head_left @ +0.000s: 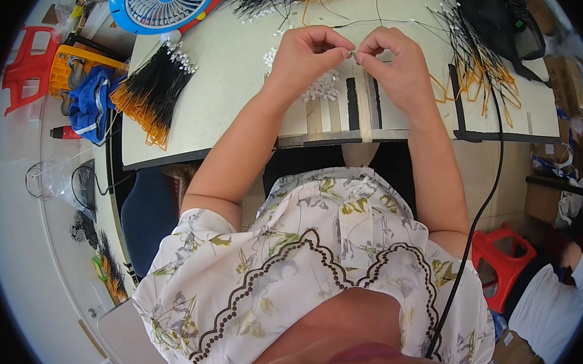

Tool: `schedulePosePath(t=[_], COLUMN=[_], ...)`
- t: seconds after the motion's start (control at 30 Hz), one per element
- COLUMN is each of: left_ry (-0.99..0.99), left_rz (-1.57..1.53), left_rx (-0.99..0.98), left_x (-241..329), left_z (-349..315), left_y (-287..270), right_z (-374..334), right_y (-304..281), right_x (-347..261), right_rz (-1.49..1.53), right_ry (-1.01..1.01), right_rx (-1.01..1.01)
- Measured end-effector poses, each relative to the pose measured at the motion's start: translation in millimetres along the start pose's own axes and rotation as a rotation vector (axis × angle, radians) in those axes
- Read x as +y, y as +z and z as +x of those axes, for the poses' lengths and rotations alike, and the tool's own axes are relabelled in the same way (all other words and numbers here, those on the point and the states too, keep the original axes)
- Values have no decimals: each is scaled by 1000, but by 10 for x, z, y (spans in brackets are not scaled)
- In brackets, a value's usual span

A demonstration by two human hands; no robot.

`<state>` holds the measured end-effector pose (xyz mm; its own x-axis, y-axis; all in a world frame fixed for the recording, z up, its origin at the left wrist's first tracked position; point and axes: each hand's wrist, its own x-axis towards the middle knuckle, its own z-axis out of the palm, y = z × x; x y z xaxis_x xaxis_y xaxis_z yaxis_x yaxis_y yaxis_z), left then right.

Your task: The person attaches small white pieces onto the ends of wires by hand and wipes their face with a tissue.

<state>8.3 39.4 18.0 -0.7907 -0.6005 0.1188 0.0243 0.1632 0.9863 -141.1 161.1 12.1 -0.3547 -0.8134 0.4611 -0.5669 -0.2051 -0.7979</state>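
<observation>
While both hands work just beyond the pile of small white pieces point(322, 88), the left hand point(307, 59) pinches at a thin dark piece point(353, 53) between thumb and index finger; the right hand point(399, 65) pinches its other side the same way; the piece sits beyond the pile and a bit to its right, exact form too small to tell; main risk is a slip, since only fingertips grip it, and it could drop toward the pile and be lost among the white bits; a lowered left wrist could scatter the pile; the loose black wire point(381, 20) beyond the pile may snag if the fingers lift; to the pile's right, the splayed wire bundle point(479, 77) has orange ends near the right wrist, so a sideways sweep could tangle them; the left wire bundle point(158, 94), well left of the pile, looks safer.
</observation>
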Motion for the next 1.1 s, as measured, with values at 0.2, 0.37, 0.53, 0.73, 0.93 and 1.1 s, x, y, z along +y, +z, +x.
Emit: schedulePosePath(t=[0.2, 0.37, 0.53, 0.73, 0.93, 1.1], left_ry=[25, 14, -14, 67, -65, -102], left_rz=[-24, -113, -152, 112, 279, 348], left_rx=[25, 133, 194, 187, 37, 28], left_x=[34, 14, 47, 157, 184, 176], left_z=[-4, 13, 34, 196, 451, 720], left_y=[37, -111, -86, -203, -96, 225], right_z=[-29, -149, -190, -203, -133, 534], right_y=[-19, -210, -682, -1534, -1410, -800], right_x=[18, -133, -69, 573, 261, 100], right_rz=[0, -219, -165, -501, -1351, -48], right_ry=[-1, 202, 277, 397, 51, 214], right_rx=[25, -119, 66, 536, 649, -3])
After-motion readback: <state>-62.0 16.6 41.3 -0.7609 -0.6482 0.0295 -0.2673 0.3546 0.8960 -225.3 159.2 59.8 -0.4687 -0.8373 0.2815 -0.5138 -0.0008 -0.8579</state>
